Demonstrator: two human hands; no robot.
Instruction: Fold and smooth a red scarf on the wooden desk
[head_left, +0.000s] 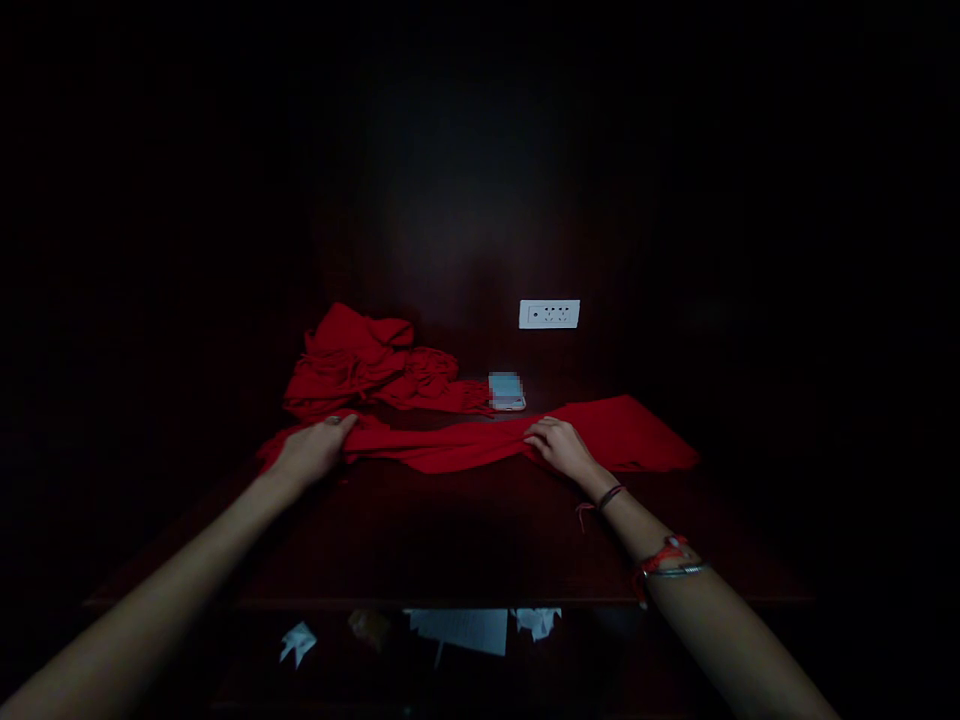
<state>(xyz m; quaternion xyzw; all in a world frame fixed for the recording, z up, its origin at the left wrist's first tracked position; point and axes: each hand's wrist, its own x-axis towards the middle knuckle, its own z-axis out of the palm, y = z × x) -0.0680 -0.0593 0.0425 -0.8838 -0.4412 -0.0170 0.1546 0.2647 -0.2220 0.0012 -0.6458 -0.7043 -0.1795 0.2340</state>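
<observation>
Table [450, 550] nearest. Left hand [316, 450] on cloth, thumb out, fingers hidden, grip can't tell; right hand [561, 447] curled closed on it. Red cloth [457, 447] runs left-right, spanning both. Red heap [360, 355] behind, left side.

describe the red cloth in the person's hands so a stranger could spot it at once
Find the dark table below the white wall socket. Across it, reaching past both the left hand and the right hand, lies the red cloth. Unlike the crumpled red heap behind it, this piece is drawn out lengthwise, with a wide, flatter end beyond the right hand.
</observation>
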